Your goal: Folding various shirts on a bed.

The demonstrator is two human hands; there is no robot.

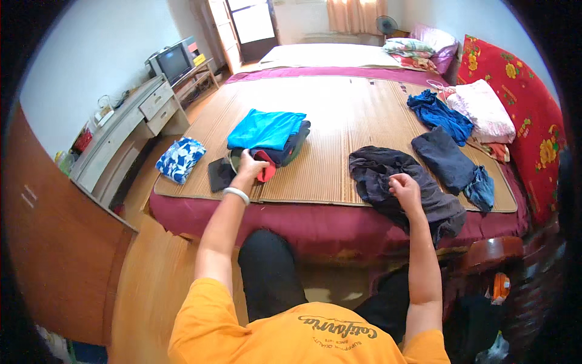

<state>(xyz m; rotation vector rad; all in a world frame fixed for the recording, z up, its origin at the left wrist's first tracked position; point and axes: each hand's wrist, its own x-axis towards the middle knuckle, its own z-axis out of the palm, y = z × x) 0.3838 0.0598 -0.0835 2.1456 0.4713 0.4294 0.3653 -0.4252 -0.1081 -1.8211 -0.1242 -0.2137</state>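
My left hand (250, 165) rests on a red piece of cloth (267, 167) at the near side of a folded stack, its fingers stretched toward the right. A bright blue folded garment (267, 128) tops that stack, with dark folded clothes (296, 144) under it. Beside my left wrist lies a small black folded cloth (220, 175). Over a crumpled dark grey garment (382, 167) at the bed's near edge is my right hand (405, 190). Its fingers are curled into a pinch; whether cloth is between them is hidden.
A blue-and-white patterned folded cloth (180, 159) lies left on the bamboo mat (327, 127). Dark navy cloth (444, 159), blue denim (480, 187), a crumpled blue garment (439, 116) and a pink-white bundle (485, 112) lie right, before the red headboard (515, 91). A desk (115, 142) stands left.
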